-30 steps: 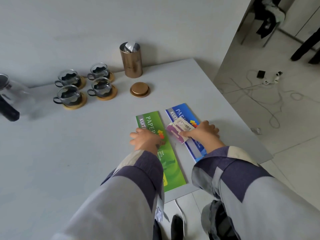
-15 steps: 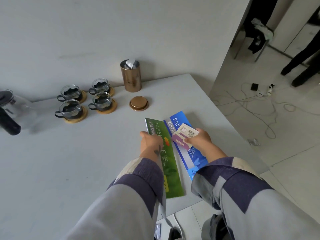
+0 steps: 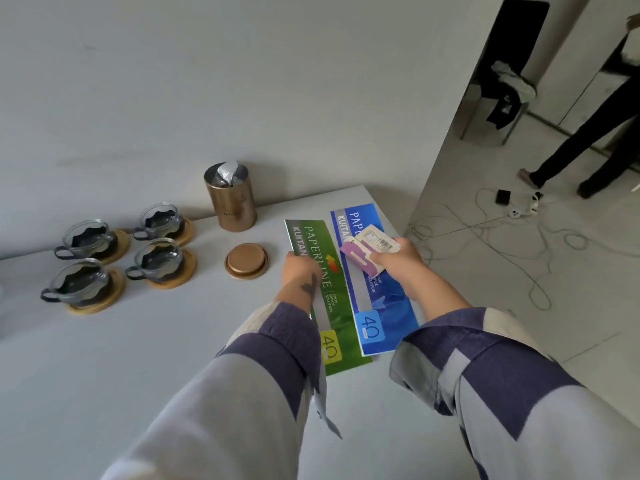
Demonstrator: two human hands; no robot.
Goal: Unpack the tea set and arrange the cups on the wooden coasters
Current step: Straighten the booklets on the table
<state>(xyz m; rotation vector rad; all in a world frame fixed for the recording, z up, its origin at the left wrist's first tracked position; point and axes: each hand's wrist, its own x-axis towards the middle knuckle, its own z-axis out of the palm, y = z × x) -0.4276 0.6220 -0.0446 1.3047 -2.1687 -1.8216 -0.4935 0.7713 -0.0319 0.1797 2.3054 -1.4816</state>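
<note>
Your four glass cups [image 3: 157, 259] already sit on their wooden coasters [image 3: 173, 277] in a two-by-two cluster at the far left of the table [image 3: 104, 358], upright, each handle pointing to your left, well apart from your hands; by the look of it the arranging is done and you are tidying away the stationery. Your left hand [image 3: 299, 273] pinches the left edge of the green receipt book [image 3: 329, 296], and your right hand [image 3: 398, 268] grips the blue receipt book [image 3: 377, 306] with a small purple-and-cream packet [image 3: 367, 251] pressed under the thumb. Both books run lengthwise away from you, side by side and close together, their "40" ends toward you. Carry them level and to the right, keep the thumb down so the packet does not slide, and steer clear of the copper lid [image 3: 246, 261] and the open tin [image 3: 230, 199] just beyond it.
</note>
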